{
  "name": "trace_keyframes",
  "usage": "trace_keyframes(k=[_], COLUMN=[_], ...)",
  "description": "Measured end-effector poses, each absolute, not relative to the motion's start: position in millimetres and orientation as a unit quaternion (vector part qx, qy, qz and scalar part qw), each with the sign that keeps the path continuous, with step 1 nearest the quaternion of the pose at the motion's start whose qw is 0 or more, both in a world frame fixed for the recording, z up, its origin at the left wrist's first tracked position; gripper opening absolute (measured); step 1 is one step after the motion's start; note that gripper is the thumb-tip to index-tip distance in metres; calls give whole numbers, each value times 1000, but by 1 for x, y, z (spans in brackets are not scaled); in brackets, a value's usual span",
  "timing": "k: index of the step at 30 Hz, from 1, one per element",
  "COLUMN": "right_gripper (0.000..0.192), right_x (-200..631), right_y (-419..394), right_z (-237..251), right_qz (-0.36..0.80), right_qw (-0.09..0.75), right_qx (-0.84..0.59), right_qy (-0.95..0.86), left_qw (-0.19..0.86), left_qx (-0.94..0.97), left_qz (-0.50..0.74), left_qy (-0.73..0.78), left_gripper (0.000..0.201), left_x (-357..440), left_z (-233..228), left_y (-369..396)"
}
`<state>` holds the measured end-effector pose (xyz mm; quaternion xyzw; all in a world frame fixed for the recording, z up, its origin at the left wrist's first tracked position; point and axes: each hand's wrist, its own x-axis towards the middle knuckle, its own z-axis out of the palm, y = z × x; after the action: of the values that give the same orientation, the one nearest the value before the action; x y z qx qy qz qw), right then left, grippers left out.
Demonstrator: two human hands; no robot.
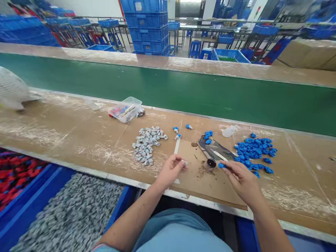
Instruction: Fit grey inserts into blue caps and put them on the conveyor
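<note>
My left hand (170, 170) pinches a small pale grey plastic piece (184, 163) above the cardboard-covered bench. Between the thumb and fingers of my right hand (242, 182) is a small blue plastic piece (222, 165). A small cup of dark liquid (211, 163) stands just left of that blue piece. A thin white stick (219, 155) slants toward my right fingers; whether they touch it I cannot tell. It lies over a camouflage cloth (216, 148). Loose grey pieces (147, 145) lie left of my hands, and blue pieces (254, 150) to the right. Several blue-and-white joined pieces (189, 126) lie farther back.
A clear plastic box (128, 109) sits at the back left of the bench. Behind runs a green conveyor belt (168, 89). Blue bins holding grey pieces (70, 213) and red pieces (19, 176) stand below the left edge. Stacked blue crates (148, 28) rise beyond the belt.
</note>
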<state>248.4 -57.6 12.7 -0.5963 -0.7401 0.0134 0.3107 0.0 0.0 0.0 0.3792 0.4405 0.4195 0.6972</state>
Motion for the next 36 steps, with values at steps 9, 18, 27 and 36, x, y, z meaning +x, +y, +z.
trace_keyframes(k=[9,18,27,36], right_gripper=[24,23,26,24], right_x=[241,240,237,219], right_y=[-44,-42,-46,-57], right_z=[13,13,11,24], right_qz=[-17,7,103,207], right_qw=[267,275,330,395], right_qx=[-580,-585,-668,-631], right_qy=[-769,-763,-659,-635], left_qw=[810,797,803,801], left_qx=[273,271,296,342], left_qz=[371,381,357,331], left_qy=[364,381,375,364], left_gripper=[51,48,52,54], left_x=[30,33,34,37], left_z=[-6,-12,-17,-21], left_y=[-14,-14,-16,-20])
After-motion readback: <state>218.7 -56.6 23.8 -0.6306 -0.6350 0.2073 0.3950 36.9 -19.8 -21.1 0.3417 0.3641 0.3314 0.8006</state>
